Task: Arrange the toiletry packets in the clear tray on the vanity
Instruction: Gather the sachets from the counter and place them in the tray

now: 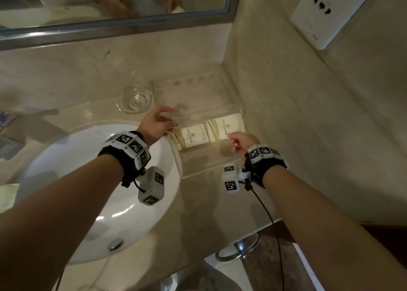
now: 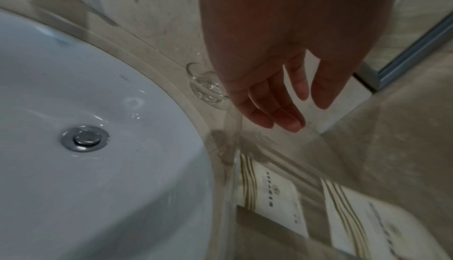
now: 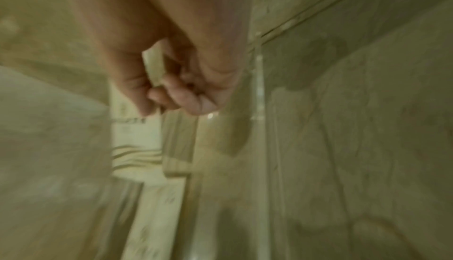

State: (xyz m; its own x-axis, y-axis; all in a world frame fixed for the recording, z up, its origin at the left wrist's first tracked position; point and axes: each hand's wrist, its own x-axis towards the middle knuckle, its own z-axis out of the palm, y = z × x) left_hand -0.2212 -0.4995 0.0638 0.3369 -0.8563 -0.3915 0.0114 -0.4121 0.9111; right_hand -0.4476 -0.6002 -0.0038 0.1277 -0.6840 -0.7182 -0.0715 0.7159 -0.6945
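My left hand (image 1: 157, 123) hangs over the tray's (image 1: 204, 171) left wall, fingers (image 2: 289, 117) loosely spread and holding nothing; whether it brushes the wall I cannot tell. My right hand (image 1: 243, 144) is curled over the tray's right part, thumb and fingertips (image 3: 157, 97) pinching the near edge of the right packet (image 1: 230, 125). In the right wrist view a pale strip of that packet (image 3: 153, 66) shows between thumb and fingers, though the picture is blurred.

The tray sits on the tabletop (image 1: 220, 213) in the corner by the wall, just right of the sink (image 1: 92, 193). Two cream packets with gold stripes lie flat in it side by side: the left packet (image 1: 191, 135) near the left wall, the right one beside it toward the wall. A clear divider stands between them in the left wrist view.

A small glass bowl (image 1: 134, 99) stands on the tabletop beyond the sink, just left of the tray. A mirror (image 1: 114, 2) runs along the back and a white socket plate (image 1: 330, 10) is on the side wall.
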